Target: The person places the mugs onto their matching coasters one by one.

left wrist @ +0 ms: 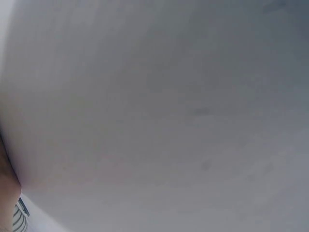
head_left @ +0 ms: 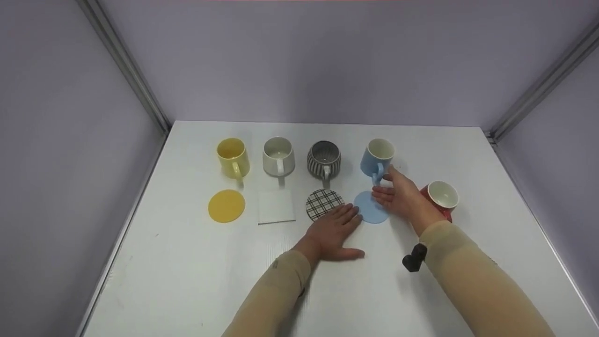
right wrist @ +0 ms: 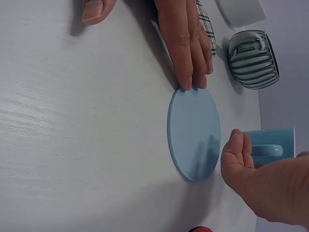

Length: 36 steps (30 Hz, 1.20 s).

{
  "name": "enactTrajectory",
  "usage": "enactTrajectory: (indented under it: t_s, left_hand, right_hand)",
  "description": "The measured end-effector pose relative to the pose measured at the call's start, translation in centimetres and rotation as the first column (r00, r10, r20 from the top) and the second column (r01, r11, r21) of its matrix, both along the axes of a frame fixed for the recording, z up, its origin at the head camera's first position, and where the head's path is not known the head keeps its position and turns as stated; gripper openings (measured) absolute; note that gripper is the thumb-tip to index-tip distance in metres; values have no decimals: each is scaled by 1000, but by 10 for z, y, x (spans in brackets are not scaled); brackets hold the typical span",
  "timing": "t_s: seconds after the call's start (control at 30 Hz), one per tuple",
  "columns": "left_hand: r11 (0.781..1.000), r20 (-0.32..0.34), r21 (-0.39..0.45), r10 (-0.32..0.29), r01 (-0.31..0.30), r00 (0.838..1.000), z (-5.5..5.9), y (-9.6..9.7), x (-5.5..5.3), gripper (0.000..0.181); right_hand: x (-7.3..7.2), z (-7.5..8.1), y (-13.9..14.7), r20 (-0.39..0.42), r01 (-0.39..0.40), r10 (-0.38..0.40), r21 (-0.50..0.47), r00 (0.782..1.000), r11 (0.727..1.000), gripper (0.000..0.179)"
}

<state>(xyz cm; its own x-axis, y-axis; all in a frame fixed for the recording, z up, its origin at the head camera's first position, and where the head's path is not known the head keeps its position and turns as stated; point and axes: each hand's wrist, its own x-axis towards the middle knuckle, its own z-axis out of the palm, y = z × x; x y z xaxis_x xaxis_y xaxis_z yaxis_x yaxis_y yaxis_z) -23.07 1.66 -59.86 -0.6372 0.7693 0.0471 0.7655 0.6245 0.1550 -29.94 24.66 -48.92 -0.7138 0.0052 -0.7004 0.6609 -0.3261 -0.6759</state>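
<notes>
In the head view my left hand [head_left: 331, 235] lies flat with its thumb spread. Its fingertips meet the near-left edge of a round blue coaster [head_left: 372, 210], and its fingers partly cover a round plaid coaster [head_left: 323, 202]. My right hand [head_left: 403, 195] is beside a light-blue mug [head_left: 374, 159], thumb right at the handle, other fingers loosely extended over the coaster's right side. The mug stands behind this coaster, as the right wrist view shows its handle [right wrist: 268, 151] beside the fingers. The left wrist view is mostly a blurred pale surface.
Right of my right hand stands a red mug [head_left: 442, 195], partly hidden by the wrist. A striped grey mug [head_left: 323, 164], a white mug [head_left: 279, 161] and a yellow mug [head_left: 232, 161] line the back. Before them lie a white square coaster [head_left: 275, 207] and a yellow round coaster [head_left: 226, 206].
</notes>
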Motion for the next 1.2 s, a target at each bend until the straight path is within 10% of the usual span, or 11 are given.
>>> enactTrajectory:
  t_s: [1.2]
  left_hand:
    - [1000,-13,6,14,-14,1000,-1,1,-1,100]
  right_hand:
    - [-15,-20,-16,-78,-25,25,2,997,1000,76]
